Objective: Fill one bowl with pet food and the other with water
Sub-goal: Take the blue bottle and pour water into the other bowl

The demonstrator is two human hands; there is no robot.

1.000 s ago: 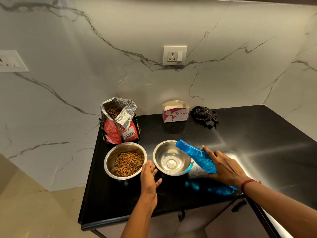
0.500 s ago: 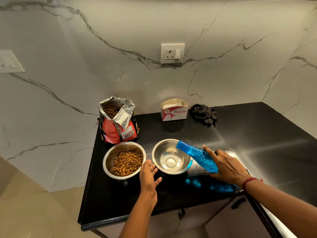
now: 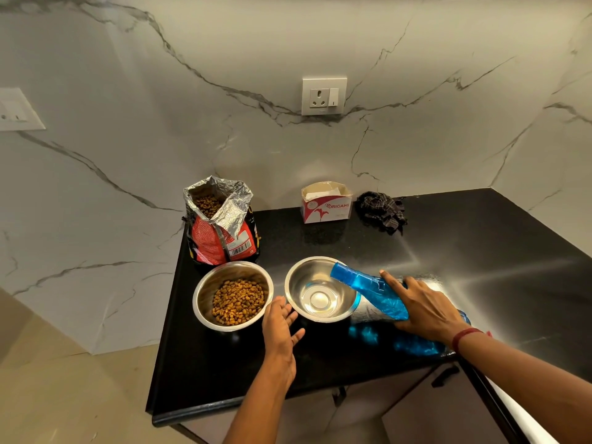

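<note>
Two steel bowls stand side by side on the black counter. The left bowl holds brown kibble. The right bowl shows a shiny bottom with a little clear water. My right hand grips a blue plastic bottle, tilted with its mouth over the right bowl's rim. My left hand rests open on the counter between the two bowls, fingers near both rims. An open red and foil pet food bag stands behind the left bowl.
A small open Origami carton and a dark crumpled cloth sit near the marble back wall. The counter's front and left edges drop to the floor. A wall socket is above. Cabinet doors lie below the counter.
The bottle stays tilted over the right bowl, and both hands keep their places. The view has shifted slightly.
</note>
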